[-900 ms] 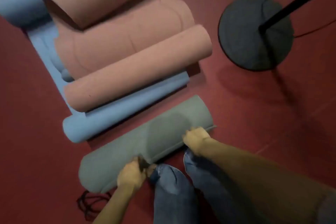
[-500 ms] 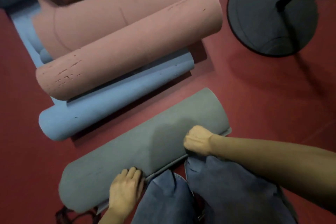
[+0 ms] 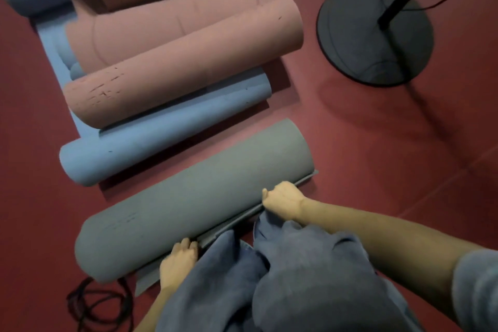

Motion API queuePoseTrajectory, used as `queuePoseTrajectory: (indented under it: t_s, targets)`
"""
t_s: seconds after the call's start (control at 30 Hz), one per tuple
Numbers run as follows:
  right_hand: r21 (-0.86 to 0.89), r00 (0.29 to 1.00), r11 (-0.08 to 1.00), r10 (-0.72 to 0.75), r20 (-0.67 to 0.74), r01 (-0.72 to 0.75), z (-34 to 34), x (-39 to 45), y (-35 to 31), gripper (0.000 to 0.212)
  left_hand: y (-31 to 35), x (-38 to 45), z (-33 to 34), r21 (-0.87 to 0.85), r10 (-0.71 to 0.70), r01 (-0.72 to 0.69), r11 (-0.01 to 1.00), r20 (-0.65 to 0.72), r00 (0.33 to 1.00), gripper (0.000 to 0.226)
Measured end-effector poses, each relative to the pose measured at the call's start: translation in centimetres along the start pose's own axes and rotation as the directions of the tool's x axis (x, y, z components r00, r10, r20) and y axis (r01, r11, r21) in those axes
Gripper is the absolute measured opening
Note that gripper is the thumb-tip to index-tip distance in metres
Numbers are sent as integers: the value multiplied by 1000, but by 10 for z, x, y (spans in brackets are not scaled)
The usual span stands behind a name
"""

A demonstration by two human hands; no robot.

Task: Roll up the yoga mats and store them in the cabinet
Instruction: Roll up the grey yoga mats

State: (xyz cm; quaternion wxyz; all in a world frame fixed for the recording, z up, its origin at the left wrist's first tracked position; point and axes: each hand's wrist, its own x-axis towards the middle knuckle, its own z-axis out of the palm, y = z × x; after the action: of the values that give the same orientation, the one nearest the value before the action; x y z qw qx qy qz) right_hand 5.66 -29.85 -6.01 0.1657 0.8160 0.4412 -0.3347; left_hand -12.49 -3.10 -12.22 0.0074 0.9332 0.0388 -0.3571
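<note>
dark red flooring [image 3: 350, 143] runs under everything. pink foam yoga mat [image 3: 183, 62], partly curled at both ends, lies on a blue foam yoga mat [image 3: 161, 143] whose near end is also curled; both rolls run from lower left to upper right. nearest the person, a grey foam yoga mat [image 3: 194, 199], rolled almost fully, lies with its long axis parallel to them, its flat loose edge trailing toward the knees in blue jeans [image 3: 283, 277]. a round black stand base [image 3: 374, 35] with a pole sits well apart at upper right. the left hand [image 3: 179, 261] presses curled fingers against the roll's near side by its lower-left end; the right hand [image 3: 283, 198], fisted, grips the loose edge toward the upper-right end. a black cord [image 3: 99, 302] coils beside the roll's lower end.
</note>
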Motion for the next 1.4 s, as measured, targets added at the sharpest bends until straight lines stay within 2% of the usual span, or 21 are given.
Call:
queuePoseTrajectory:
  t_s: [0.03, 0.1, 0.17, 0.23, 0.3, 0.33, 0.4, 0.47, 0.5, 0.6, 0.7, 0.8, 0.9, 1.0, 1.13, 1.23, 1.3, 1.33, 1.4]
  targets:
    - [12, 1000, 1000, -18, -19, 18, -3, 2, 2, 28, 1, 2, -1, 9, -13, 13, 1000, 39, 999, 20]
    - [18, 995, 997, -80, -57, 81, -14, 2, 13, 12, 6, 6, -7, 16, -6, 5, 1000, 30, 1000, 21]
    - [38, 990, 993, -104, -93, 108, -8, 12, 23, 35, 5, 8, -17, -23, 21, -21, 1000, 3, 1000, 6]
    - [-11, 991, 993, -121, -56, 120, -2, 14, 27, 31, -5, 4, -26, -128, 12, -14, 992, -17, 1000, 23]
    - [-14, 990, 994, -110, -90, 109, -5, 11, 31, 20, -18, -3, -41, -254, -14, -11, 967, -94, 995, 25]
    - [-5, 989, 997, -73, -127, 73, -7, 8, 33, 27, -26, -5, -51, -266, -6, -35, 963, -153, 988, 26]
    - [32, 979, 999, 16, -203, -10, -21, -4, 35, 38, -38, -11, -74, -216, 63, -119, 969, -248, 967, 27]
    - [115, 957, 993, 54, -285, -22, -41, -17, 36, 25, -41, -25, -104, -104, 188, -228, 968, -303, 934, 30]
    - [156, 957, 987, 77, -278, -34, -51, -23, 37, 20, -40, -30, -119, -28, 258, -279, 960, -305, 917, 32]
    - [160, 948, 987, 84, -307, -36, -86, -55, 34, 18, -41, -64, -164, 162, 327, -284, 945, -402, 855, 26]
    - [169, 863, 984, 42, -504, 50, -126, -95, 27, 12, -56, -119, -202, 200, 304, -231, 952, -557, 773, 16]
    - [148, 743, 977, -16, -669, 154, -169, -142, 20, 21, -62, -183, -237, 241, 280, -156, 958, -662, 695, 15]
    - [121, 634, 982, 3, -773, 142, -212, -203, 10, 25, -54, -247, -267, 236, 241, -92, 968, -748, 618, 17]
    - [71, 612, 988, -29, -791, 138, -233, -261, -4, 25, -40, -306, -284, 273, 251, -43, 961, -795, 553, 28]
    - [-69, 607, 995, -95, -789, 66, -226, -321, -26, 26, -9, -362, -281, 352, 327, -35, 935, -824, 463, 27]
    - [-96, 521, 992, -121, -845, 76, -213, -368, -34, 27, 9, -400, -277, 312, 300, -22, 950, -890, 344, 28]
    - [-127, 409, 989, -146, -901, 73, -199, -406, -41, 22, 22, -432, -280, 303, 296, -18, 953, -913, 281, 27]
    - [-139, 363, 988, -153, -919, 65, -191, -424, -46, 20, 28, -446, -280, 309, 301, -13, 951, -917, 261, 26]
    - [-161, 321, 986, -167, -932, 45, -170, -456, -59, 17, 41, -470, -274, 338, 329, -8, 941, -913, 243, 26]
